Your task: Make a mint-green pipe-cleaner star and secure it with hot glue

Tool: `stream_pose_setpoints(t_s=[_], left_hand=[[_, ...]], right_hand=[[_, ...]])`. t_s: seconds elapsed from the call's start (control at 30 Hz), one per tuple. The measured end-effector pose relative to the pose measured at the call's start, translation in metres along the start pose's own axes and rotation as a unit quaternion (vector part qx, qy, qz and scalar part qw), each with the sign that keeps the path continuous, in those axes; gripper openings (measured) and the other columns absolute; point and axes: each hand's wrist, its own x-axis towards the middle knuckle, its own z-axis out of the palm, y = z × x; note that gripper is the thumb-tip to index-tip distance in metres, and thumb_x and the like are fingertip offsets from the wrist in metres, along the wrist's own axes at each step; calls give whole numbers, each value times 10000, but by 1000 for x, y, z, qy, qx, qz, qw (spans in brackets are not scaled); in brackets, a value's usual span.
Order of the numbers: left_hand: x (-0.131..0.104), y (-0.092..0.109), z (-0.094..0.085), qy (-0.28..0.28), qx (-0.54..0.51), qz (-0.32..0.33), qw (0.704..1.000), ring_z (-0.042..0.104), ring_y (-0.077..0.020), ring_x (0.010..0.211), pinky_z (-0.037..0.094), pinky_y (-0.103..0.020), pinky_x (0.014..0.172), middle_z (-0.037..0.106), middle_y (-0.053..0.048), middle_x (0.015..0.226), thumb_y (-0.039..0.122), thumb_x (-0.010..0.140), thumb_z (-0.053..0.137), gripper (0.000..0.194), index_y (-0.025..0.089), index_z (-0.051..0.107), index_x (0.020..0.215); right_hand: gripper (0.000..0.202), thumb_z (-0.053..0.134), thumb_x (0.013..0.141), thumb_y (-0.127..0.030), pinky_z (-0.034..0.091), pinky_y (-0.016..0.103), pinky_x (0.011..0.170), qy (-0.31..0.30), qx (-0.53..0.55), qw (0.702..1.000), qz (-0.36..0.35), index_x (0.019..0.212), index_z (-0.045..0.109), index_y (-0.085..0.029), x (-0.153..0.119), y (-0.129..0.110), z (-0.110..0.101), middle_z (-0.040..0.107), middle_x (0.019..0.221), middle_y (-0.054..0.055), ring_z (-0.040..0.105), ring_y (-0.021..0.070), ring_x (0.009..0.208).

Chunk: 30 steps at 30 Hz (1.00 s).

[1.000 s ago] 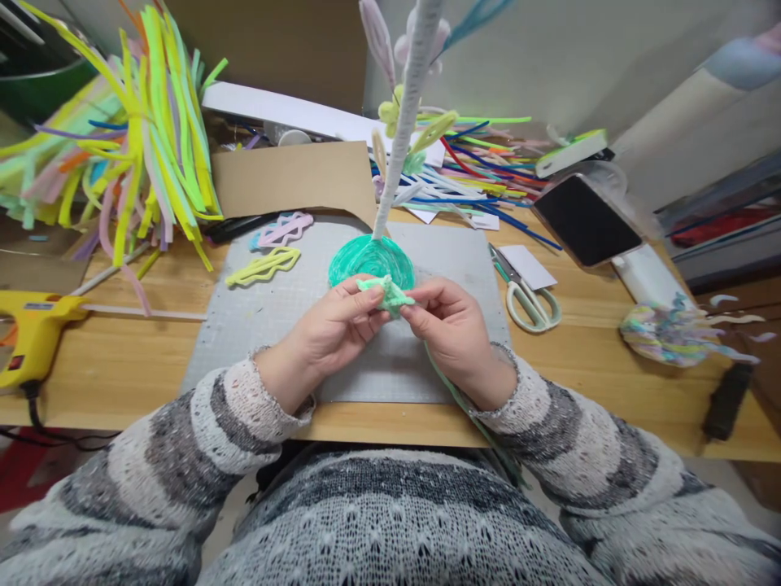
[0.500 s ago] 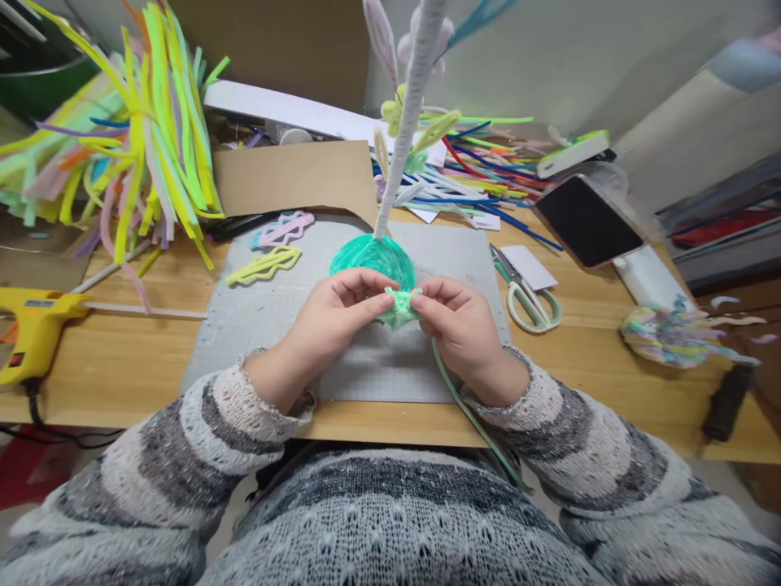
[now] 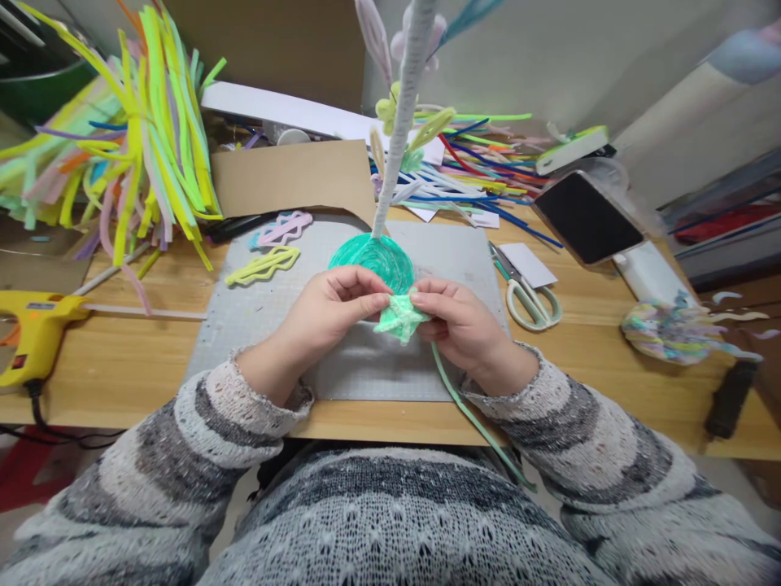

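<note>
Head cam: left hand (image 3: 326, 316) has one edge of the mint-green pointy piece (image 3: 401, 319) pinched thumb-to-finger, right hand (image 3: 467, 324) grips the opposite edge. It's over the gray mat (image 3: 455, 254), on the near side of the teal round base (image 3: 373, 259). I'd pinch lightly and evenly so the points don't squash, and keep that pale green strand (image 3: 456, 396) below the right hand slack.
</note>
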Motion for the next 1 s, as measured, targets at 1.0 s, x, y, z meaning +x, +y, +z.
stream_pose_setpoints(t_s=[1.0], left_hand=[[0, -25, 11, 71, -86, -19, 994, 607, -95, 682, 472, -238, 722, 704, 11, 763, 253, 660, 837, 202, 168, 686, 764]], right_hand=[[96, 614, 878, -281, 412, 260, 575, 88, -314, 896, -302, 820, 592, -208, -8, 24, 4, 572, 684, -28, 510, 107, 609]])
